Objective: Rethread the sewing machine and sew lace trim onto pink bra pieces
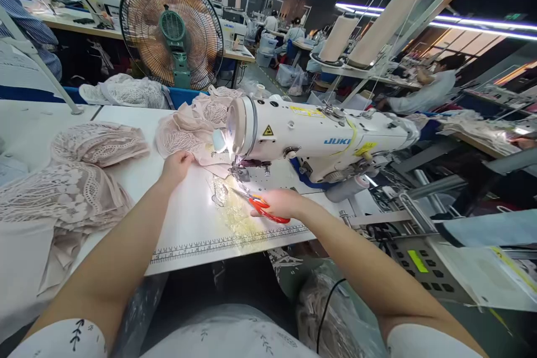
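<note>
My left hand is closed on the edge of a pale pink lace fabric piece, left of the sewing machine's needle. That cloth runs from my fingers to the presser foot of the white JUKI sewing machine. In my right hand are red-handled scissors, their blades pointing left toward the area just below the foot. Whether the blades touch thread or cloth I cannot tell. Yellowish tape or residue covers the table under the scissors.
Heaped lace garments cover the left of the white table, which has a printed ruler along its front edge. Behind it stands a large fan. Thread cones rise behind the machine, and a control panel sits at right.
</note>
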{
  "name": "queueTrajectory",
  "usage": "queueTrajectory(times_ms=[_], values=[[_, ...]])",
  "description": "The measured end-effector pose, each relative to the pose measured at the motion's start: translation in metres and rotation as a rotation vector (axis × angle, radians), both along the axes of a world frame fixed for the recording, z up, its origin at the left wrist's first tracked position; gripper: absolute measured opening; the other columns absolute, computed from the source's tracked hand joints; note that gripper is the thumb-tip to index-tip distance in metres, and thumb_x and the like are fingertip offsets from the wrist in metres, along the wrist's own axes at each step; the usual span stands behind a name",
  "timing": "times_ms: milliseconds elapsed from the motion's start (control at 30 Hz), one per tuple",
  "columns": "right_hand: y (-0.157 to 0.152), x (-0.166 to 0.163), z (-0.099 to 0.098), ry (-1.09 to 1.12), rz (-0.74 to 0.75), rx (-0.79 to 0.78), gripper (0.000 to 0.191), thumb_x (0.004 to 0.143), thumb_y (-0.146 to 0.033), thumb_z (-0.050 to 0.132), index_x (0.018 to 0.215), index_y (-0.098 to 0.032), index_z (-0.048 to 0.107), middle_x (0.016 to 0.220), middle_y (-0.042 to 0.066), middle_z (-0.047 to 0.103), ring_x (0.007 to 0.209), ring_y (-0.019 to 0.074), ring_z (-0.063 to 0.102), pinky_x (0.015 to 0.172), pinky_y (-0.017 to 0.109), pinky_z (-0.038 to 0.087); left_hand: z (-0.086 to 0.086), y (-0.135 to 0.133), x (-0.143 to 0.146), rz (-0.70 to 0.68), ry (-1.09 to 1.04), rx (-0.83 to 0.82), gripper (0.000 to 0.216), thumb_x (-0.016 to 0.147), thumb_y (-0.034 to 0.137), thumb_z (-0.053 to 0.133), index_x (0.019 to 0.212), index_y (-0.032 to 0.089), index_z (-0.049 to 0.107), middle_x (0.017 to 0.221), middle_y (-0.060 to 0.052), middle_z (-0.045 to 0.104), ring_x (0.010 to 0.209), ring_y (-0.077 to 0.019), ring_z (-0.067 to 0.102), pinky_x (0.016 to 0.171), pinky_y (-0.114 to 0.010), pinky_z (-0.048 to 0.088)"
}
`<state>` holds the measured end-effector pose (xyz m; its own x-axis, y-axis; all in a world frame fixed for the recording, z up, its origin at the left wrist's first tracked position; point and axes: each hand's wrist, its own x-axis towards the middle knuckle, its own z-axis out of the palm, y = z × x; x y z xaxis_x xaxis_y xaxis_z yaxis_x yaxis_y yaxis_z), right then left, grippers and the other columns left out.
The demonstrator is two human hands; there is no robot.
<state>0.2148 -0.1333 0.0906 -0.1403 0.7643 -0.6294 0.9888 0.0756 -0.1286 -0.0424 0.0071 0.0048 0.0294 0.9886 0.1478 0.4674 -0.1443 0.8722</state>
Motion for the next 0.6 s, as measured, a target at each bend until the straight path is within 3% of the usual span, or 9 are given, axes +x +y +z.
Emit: queueTrajectory(times_ms=[133, 233, 300, 367, 467, 600], values=[[-0.020, 0.000, 0.009, 0.059, 0.091, -0.063, 0.027, 0.086, -0.037, 0.051, 0.066, -0.019, 0.055, 0.066, 0.001, 0.062, 0.051, 0.0129, 0.045, 0.049, 0.026, 0.027, 0.004, -0.002, 0.000, 0.020, -0.014, -0.008, 0.016, 0.073, 0.029, 0.051, 0.068, 0.018, 0.060, 0.069, -0.001, 0.063, 0.065, -0.0172, 0.052, 0.059, -0.026, 0.038], [-0.051, 0.008, 0.018, 0.045, 0.212, -0.141, 0.028, 0.074, -0.034, 0.063, 0.057, -0.019, 0.047, 0.059, -0.001, 0.059, 0.049, 0.0117, 0.042, 0.048, 0.025, 0.026, 0.015, -0.001, -0.009, 0.070, -0.029, 0.001, 0.011, 0.071, 0.023, 0.052, 0.063, 0.018, 0.058, 0.062, -0.001, 0.059, 0.060, -0.0170, 0.050, 0.057, -0.027, 0.037], [-0.065, 0.021, 0.022, -0.012, 0.207, -0.116, 0.028, 0.072, -0.035, 0.065, 0.057, -0.019, 0.047, 0.058, -0.001, 0.058, 0.051, 0.0128, 0.044, 0.048, 0.025, 0.024, 0.028, -0.001, -0.019, 0.134, -0.052, 0.032, 0.008, 0.069, 0.020, 0.054, 0.062, 0.018, 0.056, 0.056, 0.000, 0.053, 0.056, -0.0162, 0.046, 0.057, -0.027, 0.037], [-0.066, 0.039, 0.020, -0.077, 0.065, 0.015, 0.025, 0.078, -0.037, 0.060, 0.061, -0.019, 0.052, 0.065, 0.001, 0.063, 0.057, 0.0151, 0.052, 0.050, 0.025, 0.026, 0.042, -0.002, -0.028, 0.185, -0.196, 0.071, 0.007, 0.070, 0.019, 0.055, 0.063, 0.019, 0.055, 0.051, 0.002, 0.045, 0.051, -0.0141, 0.040, 0.057, -0.027, 0.038], [-0.042, 0.065, 0.006, -0.204, -0.221, 0.242, 0.031, 0.089, -0.043, 0.047, 0.080, -0.017, 0.062, 0.081, 0.009, 0.068, 0.072, 0.0214, 0.061, 0.054, 0.027, 0.032, 0.059, -0.006, -0.031, 0.155, -0.481, 0.088, 0.011, 0.076, 0.022, 0.052, 0.066, 0.019, 0.051, 0.049, 0.005, 0.037, 0.046, -0.0108, 0.034, 0.058, -0.027, 0.044], [0.006, 0.079, -0.021, -0.296, -0.360, 0.371, 0.038, 0.093, -0.041, 0.043, 0.105, -0.009, 0.061, 0.099, 0.020, 0.067, 0.090, 0.0301, 0.064, 0.064, 0.032, 0.041, 0.064, -0.015, -0.022, 0.014, -0.653, 0.037, 0.017, 0.077, 0.025, 0.054, 0.064, 0.019, 0.045, 0.056, 0.004, 0.040, 0.049, -0.0083, 0.040, 0.066, -0.030, 0.052]])
